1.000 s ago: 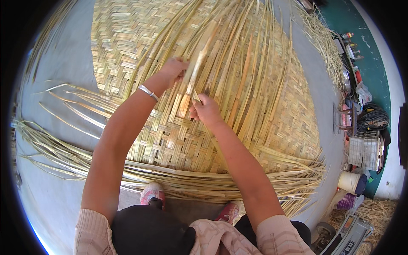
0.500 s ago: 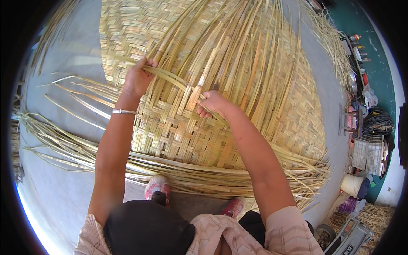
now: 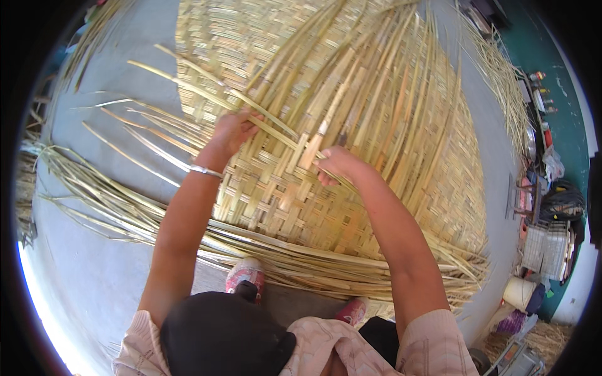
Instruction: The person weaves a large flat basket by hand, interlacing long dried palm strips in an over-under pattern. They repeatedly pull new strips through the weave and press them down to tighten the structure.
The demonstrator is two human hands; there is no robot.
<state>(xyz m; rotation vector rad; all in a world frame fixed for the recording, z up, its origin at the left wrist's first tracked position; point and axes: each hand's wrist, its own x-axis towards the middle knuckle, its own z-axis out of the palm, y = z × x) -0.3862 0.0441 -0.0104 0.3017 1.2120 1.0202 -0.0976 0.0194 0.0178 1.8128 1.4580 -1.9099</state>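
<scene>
A large woven mat (image 3: 219, 37) of flat yellow-green strips lies on the floor before me. Across it runs a long pale strip (image 3: 188, 86), slanting down from upper left to right. My left hand (image 3: 235, 133) grips that strip near the mat's left side, and a second strip lies just above it. My right hand (image 3: 337, 165), fingers curled, pinches the strip farther right, over the mat's middle. Beyond both hands, many lengthwise strips (image 3: 370, 81) fan loosely toward the far edge, lying over the finished weave. Part of each hand's fingers is hidden.
A thick bundle of loose strips (image 3: 113, 197) stretches along the mat's near edge, by my shoes (image 3: 246, 273). Other strips (image 3: 489, 69) lie at the far right. Along the right wall stand a white bucket (image 3: 519, 293), coiled black cable (image 3: 561, 202) and a grey metal case (image 3: 517, 360).
The strip's left end, blurred before, now shows clearly, with another strip above it. My left hand sits slightly lower on the mat. The whole view has shifted a little.
</scene>
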